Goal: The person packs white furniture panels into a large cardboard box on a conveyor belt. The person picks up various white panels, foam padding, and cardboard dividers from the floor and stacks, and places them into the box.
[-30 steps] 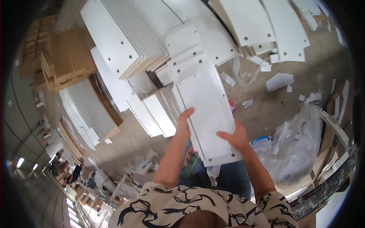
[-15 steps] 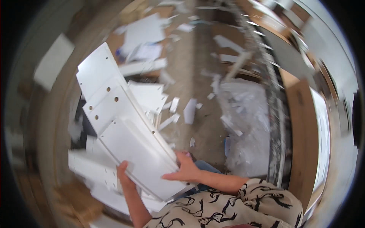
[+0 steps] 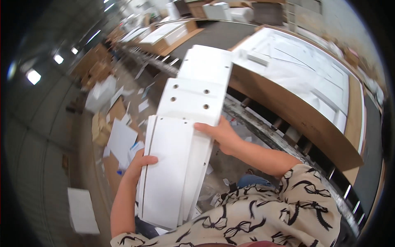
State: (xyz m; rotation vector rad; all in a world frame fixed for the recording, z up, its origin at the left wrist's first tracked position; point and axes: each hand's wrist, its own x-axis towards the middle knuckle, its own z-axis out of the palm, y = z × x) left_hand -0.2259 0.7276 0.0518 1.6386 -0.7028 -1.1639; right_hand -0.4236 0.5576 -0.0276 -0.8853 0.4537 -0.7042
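Between my two hands is a stack of white furniture panels [image 3: 168, 164], of differing lengths and with drilled round holes in the longer ones. My left hand [image 3: 142, 162] grips the stack's left edge, its thumb lying on the top panel. On the opposite edge my right hand [image 3: 220, 133] clamps the stack, thumb on top and fingers hidden beneath. The stack tilts away from me, its far end reaching toward an open cardboard carton [image 3: 296, 107]. White boards and foam-like pieces lie inside that carton.
A roller conveyor [image 3: 275, 123] runs diagonally under the carton, with more cartons [image 3: 164, 35] farther along it. White scraps [image 3: 143, 106] and flattened cardboard litter the floor on the left. A loose white board [image 3: 82, 210] lies at lower left.
My view has swung right, from the littered floor to the conveyor and carton. The panel stack has come round with both hands, still held.
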